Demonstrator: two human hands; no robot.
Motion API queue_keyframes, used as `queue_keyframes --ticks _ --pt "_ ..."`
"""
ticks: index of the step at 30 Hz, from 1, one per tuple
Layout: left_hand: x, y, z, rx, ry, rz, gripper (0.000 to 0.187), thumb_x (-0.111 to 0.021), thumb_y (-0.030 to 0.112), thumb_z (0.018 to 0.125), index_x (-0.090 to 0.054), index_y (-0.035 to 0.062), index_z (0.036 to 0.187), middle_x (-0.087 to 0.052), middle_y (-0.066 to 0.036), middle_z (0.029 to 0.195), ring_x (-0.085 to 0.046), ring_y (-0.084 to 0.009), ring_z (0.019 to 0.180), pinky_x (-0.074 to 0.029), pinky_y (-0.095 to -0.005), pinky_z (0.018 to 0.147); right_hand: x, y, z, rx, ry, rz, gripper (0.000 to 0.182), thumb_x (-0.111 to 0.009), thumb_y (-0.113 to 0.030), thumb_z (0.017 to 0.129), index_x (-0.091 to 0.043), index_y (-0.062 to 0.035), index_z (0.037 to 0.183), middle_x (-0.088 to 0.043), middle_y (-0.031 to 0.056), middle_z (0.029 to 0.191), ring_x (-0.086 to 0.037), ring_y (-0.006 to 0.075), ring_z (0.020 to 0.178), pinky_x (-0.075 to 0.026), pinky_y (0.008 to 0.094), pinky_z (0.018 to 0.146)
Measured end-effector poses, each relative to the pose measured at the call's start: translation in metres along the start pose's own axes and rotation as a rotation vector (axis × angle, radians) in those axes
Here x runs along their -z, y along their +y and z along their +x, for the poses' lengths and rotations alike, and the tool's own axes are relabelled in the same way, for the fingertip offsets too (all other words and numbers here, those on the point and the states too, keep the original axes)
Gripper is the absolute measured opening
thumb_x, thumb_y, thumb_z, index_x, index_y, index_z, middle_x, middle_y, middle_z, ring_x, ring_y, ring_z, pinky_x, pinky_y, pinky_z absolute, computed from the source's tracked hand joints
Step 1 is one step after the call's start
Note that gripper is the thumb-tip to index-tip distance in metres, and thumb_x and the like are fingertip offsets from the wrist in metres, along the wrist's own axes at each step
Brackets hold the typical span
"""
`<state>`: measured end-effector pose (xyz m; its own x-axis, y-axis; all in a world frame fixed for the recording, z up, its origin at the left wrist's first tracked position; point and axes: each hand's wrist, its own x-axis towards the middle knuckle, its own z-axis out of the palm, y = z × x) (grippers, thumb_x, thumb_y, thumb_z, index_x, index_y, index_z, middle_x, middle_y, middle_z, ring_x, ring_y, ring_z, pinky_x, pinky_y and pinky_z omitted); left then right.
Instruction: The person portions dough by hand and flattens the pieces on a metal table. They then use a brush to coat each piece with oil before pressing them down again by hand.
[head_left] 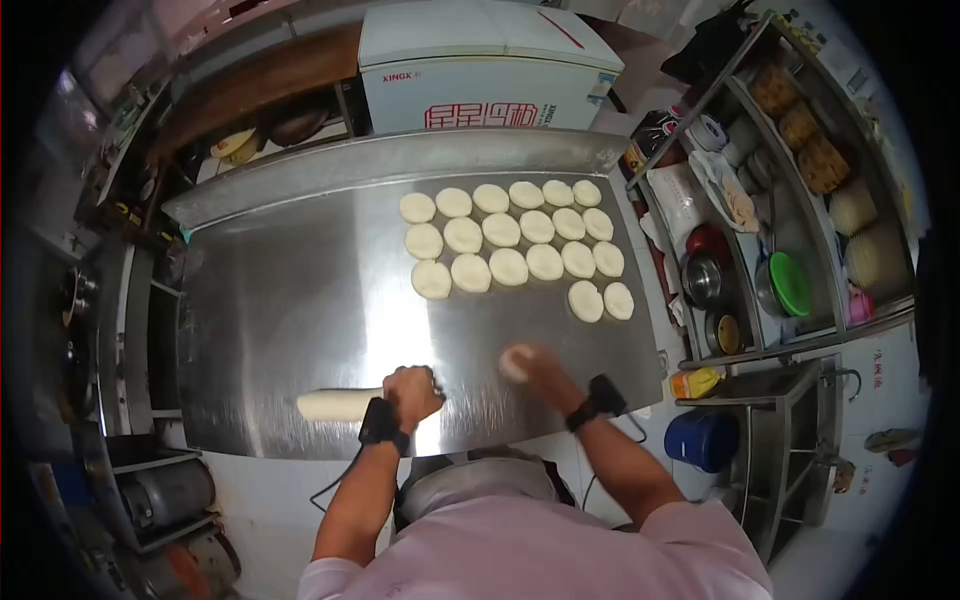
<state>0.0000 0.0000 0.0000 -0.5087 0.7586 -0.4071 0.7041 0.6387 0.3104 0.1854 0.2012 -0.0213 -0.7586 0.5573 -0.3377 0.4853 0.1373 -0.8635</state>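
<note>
The left hand (413, 398) is gripping the roll (338, 404), seemingly to steady it, while the right hand (545, 378) is gripping a piece (515, 363).

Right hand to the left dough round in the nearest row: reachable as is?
Likely yes: only bare steel tabletop shows between the right hand and that dough round. However, the blurred hand seems occupied with a dough piece.
</note>
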Motion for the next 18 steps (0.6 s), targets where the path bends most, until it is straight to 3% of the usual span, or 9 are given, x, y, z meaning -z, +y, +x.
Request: queue_keyframes --ticks 1,3,6,7,9,13,15,16,18 --pt "-0.005 -0.005 -0.006 -0.032 0.034 0.042 0.018 -0.074 0.027 0.071 -0.074 0.0133 0.082 -0.074 -0.005 0.085 -0.069 -0.0262 0.086 -0.056 -0.0367 0.077 0.018 0.006 0.007 -0.166 0.091 0.065 0.055 -0.074 -0.031 0.083 -0.057 -0.0044 0.128 -0.061 0.0203 0.125 -0.059 0.0329 0.116 -0.048 0.0412 0.097" --pt "-0.016 -0.001 -0.013 -0.05 0.04 -0.03 0.015 -0.073 0.026 0.071 -0.072 0.0131 0.079 -0.073 -0.005 0.083 -0.068 -0.0262 0.083 -0.055 -0.0374 0.074 0.066 0.017 0.018 -0.002 0.298 -0.309 0.056 -0.075 -0.032 0.08 -0.057 0.0007 0.122 -0.063 0.021 0.116 -0.063 0.0357 0.105 -0.051 0.0415 0.09" --pt "-0.016 -0.002 -0.012 -0.016 0.124 -0.066 0.013 -0.071 0.024 0.069 -0.071 0.0127 0.076 -0.073 -0.005 0.08 -0.067 -0.026 0.078 -0.055 -0.037 0.074 0.08 0.003 0.043 0.115 0.487 -0.583 0.059 -0.078 -0.034 0.078 -0.057 0.0004 0.121 -0.064 0.0209 0.112 -0.065 0.0366 0.101 -0.051 0.0438 0.086" --pt "-0.014 -0.001 -0.009 -0.017 0.131 -0.065 0.013 -0.071 0.024 0.069 -0.071 0.0127 0.076 -0.073 -0.005 0.08 -0.067 -0.026 0.078 -0.055 -0.037 0.074 0.084 -0.002 0.052 0.122 0.491 -0.582 0.059 -0.078 -0.034 0.078 -0.057 0.0004 0.121 -0.064 0.0209 0.112 -0.065 0.0366 0.101 -0.051 0.0438 0.086" --pt "-0.014 0.001 -0.007 -0.052 0.163 -0.06 0.012 -0.07 0.023 0.069 -0.07 0.012 0.074 -0.072 -0.005 0.079 -0.066 -0.0261 0.075 -0.054 -0.0368 0.072 0.082 -0.011 0.063 -0.029 0.253 -0.63 0.064 -0.075 -0.04 0.079 -0.055 0.0035 0.122 -0.063 0.0218 0.113 -0.064 0.0394 0.104 -0.051 0.0456 0.088" --pt "-0.018 -0.005 -0.005 -0.058 0.115 -0.092 0.012 -0.069 0.022 0.068 -0.069 0.0116 0.073 -0.072 -0.005 0.077 -0.065 -0.0267 0.074 -0.053 -0.0367 0.07 0.088 -0.054 0.051 -0.111 0.162 -0.864 0.066 -0.073 -0.048 0.081 -0.058 0.0026 0.12 -0.061 0.0202 0.119 -0.065 0.0383 0.1 -0.05 0.0482 0.088" --pt "-0.013 0.001 -0.008 -0.073 0.222 -0.116 0.01 -0.068 0.021 0.068 -0.068 0.0115 0.071 -0.071 -0.005 0.077 -0.065 -0.027 0.073 -0.053 -0.0361 0.069 0.098 -0.064 0.058 -0.019 0.366 -0.779 0.072 -0.07 -0.051 0.082 -0.055 0.0047 0.125 -0.058 0.0228 0.125 -0.064 0.0387 0.104 -0.047 0.0484 0.094" --pt "-0.011 0.001 -0.008 -0.073 0.225 -0.144 0.01 -0.068 0.021 0.068 -0.067 0.0116 0.07 -0.071 -0.005 0.076 -0.065 -0.0271 0.072 -0.052 -0.0361 0.069 0.099 -0.057 0.071 -0.022 0.361 -0.781 0.072 -0.07 -0.051 0.082 -0.055 0.0047 0.125 -0.058 0.0228 0.125 -0.064 0.0387 0.104 -0.047 0.0484 0.094" --pt "-0.01 0.001 -0.011 -0.089 0.22 -0.143 0.01 -0.068 0.022 0.068 -0.066 0.0116 0.068 -0.07 -0.005 0.074 -0.064 -0.0271 0.071 -0.052 -0.036 0.069 0.088 -0.032 0.107 0.423 0.483 -0.867 0.078 -0.063 -0.049 0.088 -0.043 0.0088 0.137 -0.046 0.0286 0.14 -0.053 0.041 0.123 -0.042 0.0464 0.105"
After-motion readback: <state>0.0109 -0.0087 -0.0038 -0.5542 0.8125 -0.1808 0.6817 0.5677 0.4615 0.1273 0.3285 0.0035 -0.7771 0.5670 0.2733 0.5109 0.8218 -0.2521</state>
